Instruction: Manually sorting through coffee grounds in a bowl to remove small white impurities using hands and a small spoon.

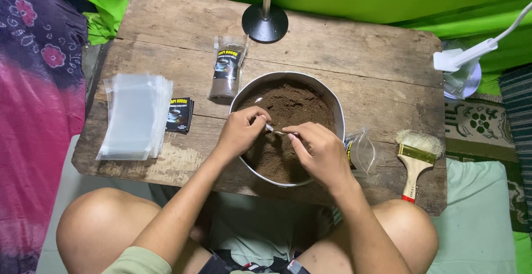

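2 hands work over a round metal basin (pixel 338 120) of brown powder (pixel 288 108), set mid-board near the person so both reach it. Left hand (pixel 241 130) fingers pinched together on a small object, likely a spoon handle (pixel 269 127); right hand (pixel 318 152) pinched at its other end; exact item too small to tell. 1 filled pouch (pixel 226 68) lies just beyond the basin, far side. Stack of clear empty bags (pixel 136 116) and printed labels (pixel 180 114) wait left; 1 open bag (pixel 363 151) and a brush (pixel 415 163) right, within reach. Lamp base (pixel 265 23) far edge of wooden board (pixel 354 52).
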